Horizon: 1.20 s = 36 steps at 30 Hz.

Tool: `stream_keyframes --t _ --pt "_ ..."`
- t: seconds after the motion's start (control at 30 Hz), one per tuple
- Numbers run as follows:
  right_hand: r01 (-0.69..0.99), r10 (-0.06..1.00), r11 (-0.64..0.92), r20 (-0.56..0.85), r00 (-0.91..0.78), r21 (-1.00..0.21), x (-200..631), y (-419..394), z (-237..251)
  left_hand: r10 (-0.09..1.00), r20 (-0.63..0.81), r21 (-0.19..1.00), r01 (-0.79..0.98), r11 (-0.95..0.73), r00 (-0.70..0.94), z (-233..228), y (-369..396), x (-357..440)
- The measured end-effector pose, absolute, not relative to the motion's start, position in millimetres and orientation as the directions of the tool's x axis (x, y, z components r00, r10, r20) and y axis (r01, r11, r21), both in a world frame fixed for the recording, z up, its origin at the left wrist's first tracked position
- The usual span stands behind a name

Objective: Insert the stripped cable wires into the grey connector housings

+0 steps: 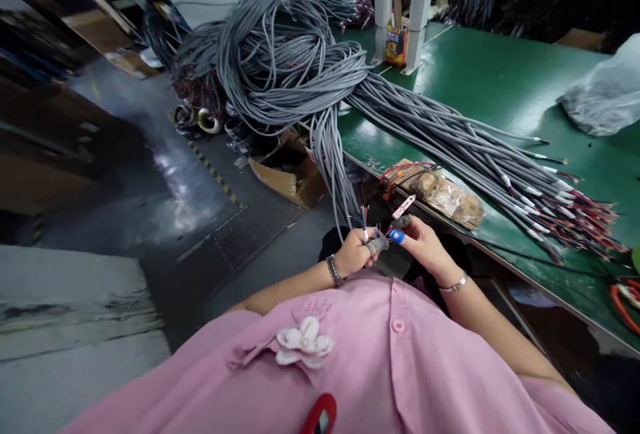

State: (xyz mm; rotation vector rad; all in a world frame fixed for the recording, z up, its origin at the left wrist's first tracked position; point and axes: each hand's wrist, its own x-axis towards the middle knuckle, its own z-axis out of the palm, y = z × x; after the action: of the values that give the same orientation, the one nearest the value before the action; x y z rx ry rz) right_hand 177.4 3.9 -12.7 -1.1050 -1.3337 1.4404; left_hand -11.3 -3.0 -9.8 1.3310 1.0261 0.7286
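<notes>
We see the left hand (353,254) closed around a gray cable (334,174) that hangs over the near edge of the green surface (500,81), its coloured wire ends (365,215) sticking up above the fist. The right hand (423,244) sits just beside it, fingers (397,236) (one capped in blue) pinched at the wire tips. The cable bundle (450,141) lies across the surface toward its right edge.

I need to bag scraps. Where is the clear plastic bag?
In the head view, the plastic bag lies at the far right on the green table, beyond the stripped ends of the grey cables.
</notes>
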Motion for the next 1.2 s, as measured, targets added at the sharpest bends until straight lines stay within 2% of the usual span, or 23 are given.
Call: stream_keyframes --t 0.13,0.27,0.4,0.67,0.87,1.07,1.13,1.2 --pt "-0.168 0.928 -0.200 -0.132 -0.348 -0.965 178.5 3.8 -14.6 0.884 -0.206 0.978 0.093 0.184 0.420 -8.4 -2.1 -12.8" --pt "-0.325 0.916 -0.321 -0.204 -0.345 -0.890 179.5 5.5 -15.8 0.858 -0.249 0.966 0.054 0.252 0.450 -8.6 -0.2 -13.9" --pt "-0.432 0.912 -0.359 -0.214 -0.349 -0.827 175.7 7.2 -15.5 0.837 -0.272 0.959 0.067 0.274 0.474 -9.4 1.0 -14.3" --pt "-0.420 0.942 -0.299 -0.196 -0.272 -0.857 171.3 5.1 -16.8 0.857 -0.269 0.957 0.019 0.291 0.439 -13.1 1.5 -14.9" --pt "-0.383 0.951 -0.272 -0.184 -0.251 -0.883 167.6 3.8 -16.2 0.843 -0.258 0.963 0.052 0.265 0.471 -12.8 1.0 -14.0" --pt "-0.487 0.963 -0.228 -0.268 0.013 -0.843 169.2 13.4 -29.7 0.801 -0.287 0.935 -0.028 0.354 0.526 -9.0 1.1 -17.1" --pt "-0.541 0.948 -0.284 -0.315 -0.037 -0.791 173.7 18.5 -31.5 0.786 -0.292 0.909 -0.097 0.405 0.545 -8.5 3.4 -18.3" --pt "-0.572 0.918 -0.395 -0.338 -0.208 -0.719 177.2 23.4 -30.0 0.783 -0.289 0.875 -0.180 0.450 0.551 -8.4 7.6 -18.2"
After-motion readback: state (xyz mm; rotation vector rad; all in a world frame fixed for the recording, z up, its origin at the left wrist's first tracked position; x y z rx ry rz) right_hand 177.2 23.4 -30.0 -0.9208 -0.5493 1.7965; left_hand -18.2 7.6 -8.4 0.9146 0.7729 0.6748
